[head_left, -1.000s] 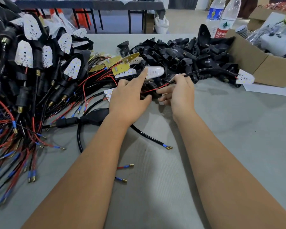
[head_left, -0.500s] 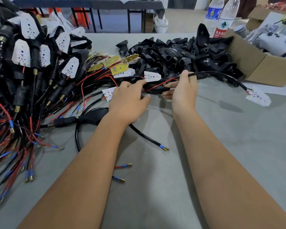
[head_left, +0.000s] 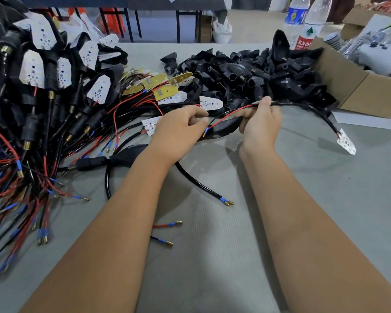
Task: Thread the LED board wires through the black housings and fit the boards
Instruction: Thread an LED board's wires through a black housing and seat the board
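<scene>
Hands (head_left: 183, 129) (head_left: 261, 125) grip wire (head_left: 303, 107), housing (head_left: 224, 129) nr pile edge.

My two hands: left (head_left: 178, 129), right (head_left: 261, 125). Two water bottles (head_left: 312, 23), one cardboard box (head_left: 357, 86). Black housings (head_left: 246, 71): too many to count.

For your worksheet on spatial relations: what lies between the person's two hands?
In the head view, a red wire and a black housing span from left hand to right hand.
</scene>
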